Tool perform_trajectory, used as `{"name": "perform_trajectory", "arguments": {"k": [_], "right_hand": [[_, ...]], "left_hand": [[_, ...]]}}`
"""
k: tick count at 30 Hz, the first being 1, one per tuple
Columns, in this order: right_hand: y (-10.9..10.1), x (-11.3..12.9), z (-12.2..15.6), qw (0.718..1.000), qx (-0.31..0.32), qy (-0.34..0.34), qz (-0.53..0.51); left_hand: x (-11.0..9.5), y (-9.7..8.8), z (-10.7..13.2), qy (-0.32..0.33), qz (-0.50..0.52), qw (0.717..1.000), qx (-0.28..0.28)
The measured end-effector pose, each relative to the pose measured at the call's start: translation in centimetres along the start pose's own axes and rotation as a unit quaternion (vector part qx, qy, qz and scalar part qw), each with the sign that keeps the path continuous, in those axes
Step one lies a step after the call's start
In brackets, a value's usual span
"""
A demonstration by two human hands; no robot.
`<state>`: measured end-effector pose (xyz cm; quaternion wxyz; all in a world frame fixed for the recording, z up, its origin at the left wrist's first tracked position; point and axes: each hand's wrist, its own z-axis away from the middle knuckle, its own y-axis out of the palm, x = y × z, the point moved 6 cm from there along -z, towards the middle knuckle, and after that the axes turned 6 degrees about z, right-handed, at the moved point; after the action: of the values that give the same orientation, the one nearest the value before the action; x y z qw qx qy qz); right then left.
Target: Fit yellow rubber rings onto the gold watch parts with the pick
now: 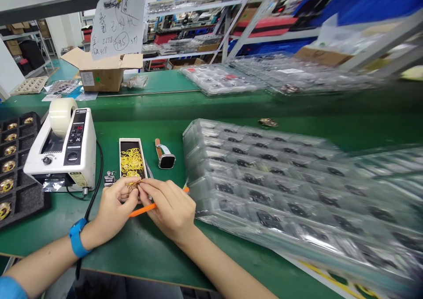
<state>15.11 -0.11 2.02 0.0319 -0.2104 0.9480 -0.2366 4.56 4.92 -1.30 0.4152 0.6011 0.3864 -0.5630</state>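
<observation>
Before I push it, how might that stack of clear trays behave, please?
The stack of clear trays looks thin-walled, so it is probably light and flexible. Its layers look loosely stacked, so upper trays may slide. The small dark parts inside could shift.

Left hand (114, 206) and right hand (172, 208) side by side, fingertips pinched and touching, 2 bare forearms angled inward from below

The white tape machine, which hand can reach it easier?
Probably the left hand: the tape machine stands on its side, while the right hand is farther off and holds the orange stick. The left pinches a small gold part.
</observation>
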Motion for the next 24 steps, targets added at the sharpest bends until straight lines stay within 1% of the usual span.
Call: {"name": "perform_trajectory", "arguments": {"k": [2, 4, 6, 8, 10, 11, 13, 15, 18, 21, 23, 24], "right_hand": [[0.1, -0.2, -0.2, 0.999, 0.010, 0.017, -0.027], [0.0, -0.7, -0.3, 0.995, 0.021, 0.045, -0.086], [-0.2, -1.5, -0.4, 0.984, 0.032, 0.091, -0.153], [-0.3, -2.5, -0.4, 0.968, 0.046, 0.145, -0.199], [0.0, -3.2, -0.4, 0.953, 0.079, 0.176, -0.232], [0.3, -3.3, -0.5, 0.946, 0.103, 0.177, -0.251], [0.7, -3.0, -0.7, 0.934, 0.148, 0.156, -0.286], [0.9, -2.6, -0.8, 0.929, 0.167, 0.126, -0.306], [0.8, -2.0, -0.8, 0.939, 0.160, 0.083, -0.292], [0.9, -1.6, -0.7, 0.952, 0.166, 0.053, -0.250], [1.1, -1.4, -0.5, 0.951, 0.187, 0.056, -0.240], [1.3, -1.4, -0.4, 0.945, 0.202, 0.068, -0.248]], "left_hand": [[0.4, 0.0, -0.2, -0.027, 0.045, 0.999, 0.002], [0.9, -0.2, -0.5, -0.059, 0.091, 0.994, -0.002], [1.1, -0.3, -0.7, -0.081, 0.123, 0.989, -0.008], [1.1, -0.3, -0.9, -0.094, 0.139, 0.986, -0.006], [0.9, -0.3, -1.0, -0.101, 0.149, 0.984, -0.002], [0.7, -0.3, -1.0, -0.103, 0.148, 0.984, -0.001], [0.4, -0.4, -1.0, -0.107, 0.139, 0.984, 0.001], [0.1, -0.4, -1.0, -0.112, 0.127, 0.985, 0.010], [-0.2, -0.3, -1.0, -0.103, 0.105, 0.989, 0.030], [-0.3, -0.4, -1.2, -0.077, 0.076, 0.994, 0.020], [-0.3, -0.5, -1.2, -0.069, 0.059, 0.996, 0.010], [-0.3, -0.5, -1.3, -0.068, 0.052, 0.996, 0.008]]}}
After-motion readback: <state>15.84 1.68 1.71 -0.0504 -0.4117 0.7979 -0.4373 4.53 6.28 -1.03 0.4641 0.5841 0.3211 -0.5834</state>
